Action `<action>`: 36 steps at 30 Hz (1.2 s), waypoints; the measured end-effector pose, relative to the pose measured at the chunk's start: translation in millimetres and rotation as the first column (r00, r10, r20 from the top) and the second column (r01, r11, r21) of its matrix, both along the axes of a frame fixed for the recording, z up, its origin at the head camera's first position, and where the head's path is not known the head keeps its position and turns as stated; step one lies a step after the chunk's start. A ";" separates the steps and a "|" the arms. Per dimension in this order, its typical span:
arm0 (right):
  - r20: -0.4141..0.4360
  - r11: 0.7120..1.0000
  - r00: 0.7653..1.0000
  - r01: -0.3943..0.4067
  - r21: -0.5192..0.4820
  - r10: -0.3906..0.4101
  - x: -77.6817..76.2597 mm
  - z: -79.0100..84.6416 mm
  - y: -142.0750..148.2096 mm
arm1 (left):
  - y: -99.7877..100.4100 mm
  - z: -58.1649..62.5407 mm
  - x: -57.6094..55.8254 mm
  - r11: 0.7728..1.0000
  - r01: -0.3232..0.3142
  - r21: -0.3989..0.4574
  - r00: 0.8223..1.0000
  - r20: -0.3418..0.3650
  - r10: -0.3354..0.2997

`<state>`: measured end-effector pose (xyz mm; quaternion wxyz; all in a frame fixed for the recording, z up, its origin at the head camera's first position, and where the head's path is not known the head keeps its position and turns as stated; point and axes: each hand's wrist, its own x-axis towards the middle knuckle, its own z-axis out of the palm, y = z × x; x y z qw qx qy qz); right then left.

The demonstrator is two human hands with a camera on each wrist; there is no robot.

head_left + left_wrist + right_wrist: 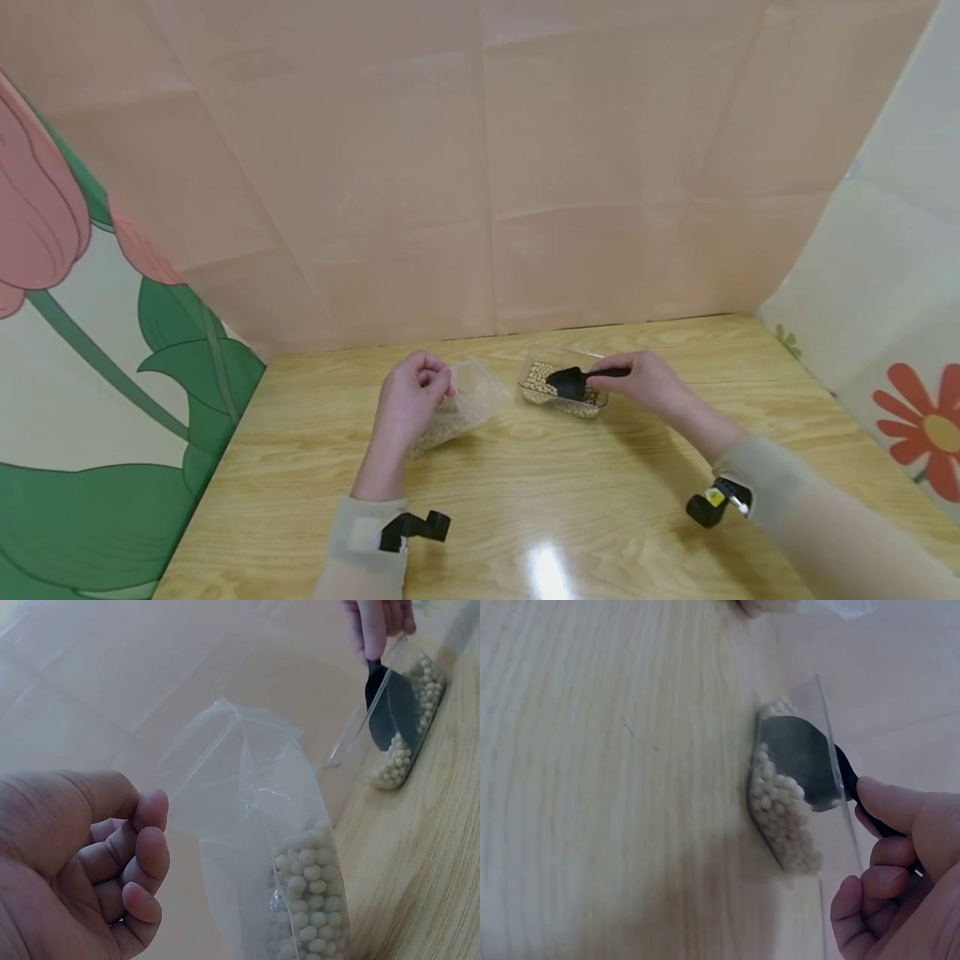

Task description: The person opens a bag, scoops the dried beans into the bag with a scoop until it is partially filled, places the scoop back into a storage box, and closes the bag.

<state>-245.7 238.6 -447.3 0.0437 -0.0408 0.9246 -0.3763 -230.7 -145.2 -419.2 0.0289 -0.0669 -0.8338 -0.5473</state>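
Observation:
My left hand (412,396) pinches the upper edge of a clear plastic bag (225,772) between thumb and forefinger. The bag leans on the table, its lower part filled with small pale round balls (307,900), beads or beans. To its right stands a clear rectangular plastic container (534,398) with more of the pale balls (776,810) inside. The handle of a black scoop (568,382) is gripped by my right hand (645,379). Its blade dips into the container among the balls, and part of its edge is hidden by them.
A light wood-grain table (480,517) bears the bag and container, both towards its far side. A pinkish sheet (480,183) hangs behind the table. Flower-patterned panels stand at the left (97,400) and the right (900,333).

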 end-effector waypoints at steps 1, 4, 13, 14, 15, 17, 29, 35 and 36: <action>-0.001 1.000 1.000 0.008 -0.006 -0.008 0.9 -1.3 -1.7 | 0.0 0.0 0.0 1.000 0.000 0.001 1.000 0.002 0.000; 0.004 0.999 0.999 0.043 -0.033 -0.043 3.0 -6.3 -7.5 | -0.2 -0.1 0.0 1.000 0.003 0.005 1.000 0.004 -0.003; 0.058 0.986 0.991 0.125 -0.111 -0.119 6.7 -20.8 -18.5 | -0.4 0.2 0.3 1.000 0.005 0.003 1.000 0.007 -0.005; 0.061 0.986 0.991 0.127 -0.110 -0.121 6.5 -22.1 -19.2 | -0.4 0.1 0.4 1.000 0.005 0.002 1.000 0.008 -0.005; 0.062 0.986 0.991 0.127 -0.109 -0.120 6.3 -23.3 -20.1 | -0.4 0.1 0.4 1.000 0.004 0.001 1.000 0.008 -0.004; 0.071 0.983 0.988 0.141 -0.116 -0.134 5.1 -25.8 -21.9 | -0.4 -0.2 0.2 1.000 0.004 0.000 1.000 0.010 -0.004; 0.069 0.952 0.984 0.177 -0.250 -0.165 3.8 -36.5 -27.4 | -0.5 -0.9 0.1 1.000 0.012 0.002 1.000 0.007 -0.012; 0.071 0.939 0.987 0.156 -0.307 -0.141 4.2 -39.5 -22.4 | -0.3 -0.6 -0.1 1.000 0.006 0.008 1.000 0.022 -0.006; 0.069 0.937 0.988 0.151 -0.315 -0.136 3.9 -39.7 -21.3 | -0.2 -0.5 -0.1 1.000 0.005 0.009 1.000 0.023 -0.006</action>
